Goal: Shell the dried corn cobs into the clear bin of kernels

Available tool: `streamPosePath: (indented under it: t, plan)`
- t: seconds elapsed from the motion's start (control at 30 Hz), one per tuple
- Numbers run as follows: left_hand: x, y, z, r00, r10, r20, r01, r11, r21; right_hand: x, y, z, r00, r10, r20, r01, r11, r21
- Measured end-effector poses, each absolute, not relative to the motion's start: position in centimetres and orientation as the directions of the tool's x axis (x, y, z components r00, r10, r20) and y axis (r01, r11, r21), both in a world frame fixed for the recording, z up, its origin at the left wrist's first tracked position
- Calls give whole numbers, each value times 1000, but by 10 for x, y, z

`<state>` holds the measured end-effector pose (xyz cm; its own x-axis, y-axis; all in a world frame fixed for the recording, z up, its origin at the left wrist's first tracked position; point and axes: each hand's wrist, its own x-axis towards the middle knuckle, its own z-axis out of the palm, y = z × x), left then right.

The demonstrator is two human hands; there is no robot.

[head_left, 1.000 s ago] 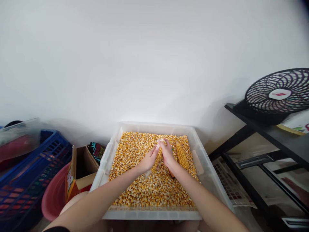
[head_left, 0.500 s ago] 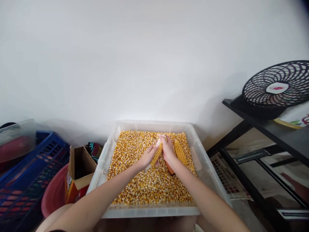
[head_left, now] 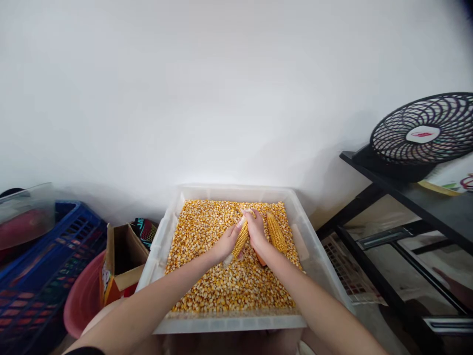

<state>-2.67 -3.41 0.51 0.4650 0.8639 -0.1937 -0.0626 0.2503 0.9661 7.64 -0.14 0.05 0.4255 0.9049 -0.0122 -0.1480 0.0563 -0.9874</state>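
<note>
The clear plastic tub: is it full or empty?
Nearly full. The tub holds loose corn kernels across its whole floor, close to the rim. A second cob lies on them.

- Left hand [head_left: 224,245] and right hand [head_left: 255,231]: both closed in a grip on one corn cob [head_left: 241,240], held tilted above the kernels.
- Clear plastic bin [head_left: 314,251]: filled with loose corn kernels [head_left: 221,281].
- Second corn cob [head_left: 276,231]: lies on the kernels, just beside the right hand.
- Black fan [head_left: 423,135]: on a shelf, far right.
</note>
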Motion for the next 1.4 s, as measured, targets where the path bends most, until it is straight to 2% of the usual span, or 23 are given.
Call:
streamPosePath:
  t: [0.2,0.6,0.87,1.03,1.2,1.4]
  plan:
    - [-25,-33,1,472,862,-185,-23,221,975,75,-2,0,399,910,-115,-275,-1,-961]
    - [-29,-33,15,505,844,-182,-43,235,971,80,7,2,266,952,-151,-362,-47,-931]
    - [-26,-37,10,434,881,-189,5,207,978,78,1,5,263,948,-177,-376,-68,-924]
    - [-29,-32,16,382,890,-248,-10,272,962,78,4,10,215,963,-164,-437,-56,-898]
    - [-28,-28,19,502,810,-303,2,349,937,88,10,15,271,946,-178,-458,-36,-888]
    - [-26,-31,16,493,822,-285,132,254,958,95,14,8,331,922,-202,-471,-24,-882]
